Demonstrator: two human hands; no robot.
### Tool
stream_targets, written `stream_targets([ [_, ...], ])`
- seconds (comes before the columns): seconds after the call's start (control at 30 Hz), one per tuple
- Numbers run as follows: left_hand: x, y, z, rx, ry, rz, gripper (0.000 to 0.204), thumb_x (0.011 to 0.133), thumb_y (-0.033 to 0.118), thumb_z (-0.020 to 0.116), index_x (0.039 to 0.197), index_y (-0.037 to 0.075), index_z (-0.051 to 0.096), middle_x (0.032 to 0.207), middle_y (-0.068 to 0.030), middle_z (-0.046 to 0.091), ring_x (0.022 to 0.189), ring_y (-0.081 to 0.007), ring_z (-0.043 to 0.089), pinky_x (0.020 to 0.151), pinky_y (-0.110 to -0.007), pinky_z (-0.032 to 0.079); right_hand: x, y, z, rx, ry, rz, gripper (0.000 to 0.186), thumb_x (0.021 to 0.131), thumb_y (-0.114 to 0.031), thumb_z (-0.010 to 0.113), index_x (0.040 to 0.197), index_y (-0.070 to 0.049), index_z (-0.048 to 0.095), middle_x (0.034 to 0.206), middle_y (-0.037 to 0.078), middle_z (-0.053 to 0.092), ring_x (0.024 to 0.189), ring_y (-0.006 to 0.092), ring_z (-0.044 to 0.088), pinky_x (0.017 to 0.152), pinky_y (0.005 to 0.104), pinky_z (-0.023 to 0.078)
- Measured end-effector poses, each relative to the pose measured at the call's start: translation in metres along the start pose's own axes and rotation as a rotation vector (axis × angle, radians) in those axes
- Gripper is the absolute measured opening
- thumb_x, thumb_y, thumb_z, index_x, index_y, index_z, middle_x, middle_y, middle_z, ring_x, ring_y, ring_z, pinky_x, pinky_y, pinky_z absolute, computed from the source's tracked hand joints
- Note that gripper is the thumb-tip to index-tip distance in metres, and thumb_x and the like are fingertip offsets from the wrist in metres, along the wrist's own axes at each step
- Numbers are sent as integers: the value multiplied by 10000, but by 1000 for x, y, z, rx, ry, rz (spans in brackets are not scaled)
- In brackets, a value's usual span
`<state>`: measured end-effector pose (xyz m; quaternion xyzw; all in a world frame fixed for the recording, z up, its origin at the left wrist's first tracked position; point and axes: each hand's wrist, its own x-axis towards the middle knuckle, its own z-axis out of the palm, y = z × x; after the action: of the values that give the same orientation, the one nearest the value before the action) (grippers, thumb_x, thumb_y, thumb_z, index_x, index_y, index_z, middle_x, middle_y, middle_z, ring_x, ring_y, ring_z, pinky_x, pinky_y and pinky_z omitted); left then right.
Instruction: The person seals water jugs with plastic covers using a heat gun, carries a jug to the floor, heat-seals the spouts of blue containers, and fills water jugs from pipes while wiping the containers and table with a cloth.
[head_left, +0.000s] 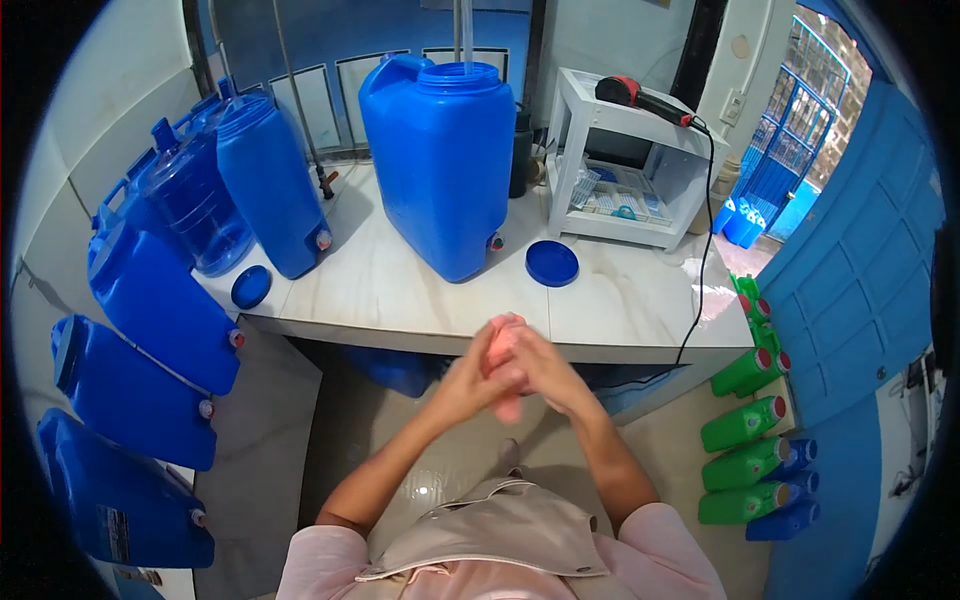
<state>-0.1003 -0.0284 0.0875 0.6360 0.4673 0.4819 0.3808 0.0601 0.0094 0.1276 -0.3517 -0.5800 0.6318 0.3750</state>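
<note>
My left hand (468,388) and my right hand (550,372) meet in front of the counter's edge. Between them is a soft-looking salmon-pink thing (508,408), perhaps a cloth. Motion blurs it, and the fingers of both hands are closed round it. Beyond my hands, a large blue water container (435,165) stands uncapped on the counter, its opening under a pipe (466,35) from which water appears to run. A small tap (496,242) sticks out low on its side. To its right lies a round dark blue lid (552,263).
More blue containers (265,190) and a clear blue bottle (200,205) crowd the left. A white shelf (630,130) carries a red-black heat gun (640,98), its cord hanging over the counter's edge (560,352). Green jugs (742,425) line the right by a blue door (850,240).
</note>
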Motion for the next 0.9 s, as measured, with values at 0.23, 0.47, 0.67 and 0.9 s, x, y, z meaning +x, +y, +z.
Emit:
stream_targets([
  [0.23, 70, 23, 32, -322, -11, -207, 516, 862, 2, 463, 1339, 64, 275, 1108, -99, 492, 962, -132, 499, 814, -251, 422, 23, 73, -93, 914, 271, 55, 668, 860, -565, 389, 1202, 6, 445, 1099, 151, 560, 1051, 246, 535, 825, 347, 472],
  [0.47, 133, -37, 69, -248, -100, -376, 337, 865, 120, 525, 1180, 17, 468, 1086, -71, 537, 968, -130, 510, 814, -256, 429, 32, 69, -111, 1277, 191, -57, 809, 826, -657, 320, 1322, -18, 336, 1321, 159, 409, 1225, 314, 384, 1034, 436, 284],
  [0.67, 170, -49, 65, -314, 3, -379, 315, 892, 145, 466, 1180, 17, 468, 1052, -76, 575, 917, -155, 545, 801, -285, 445, 64, 34, -219, 1082, 252, -142, 586, 922, -445, 257, 1293, -5, 369, 1285, 148, 452, 1191, 319, 425, 1014, 426, 318],
  [0.9, 208, -80, 70, 432, -37, 66, 315, 788, 123, 563, 1091, 35, 564, 1129, -154, 550, 1050, -307, 514, 873, -400, 419, 141, 42, -295, -574, 358, -155, 545, 932, -403, 322, 1346, -47, 311, 1322, 171, 406, 1222, 303, 396, 973, 394, 363],
])
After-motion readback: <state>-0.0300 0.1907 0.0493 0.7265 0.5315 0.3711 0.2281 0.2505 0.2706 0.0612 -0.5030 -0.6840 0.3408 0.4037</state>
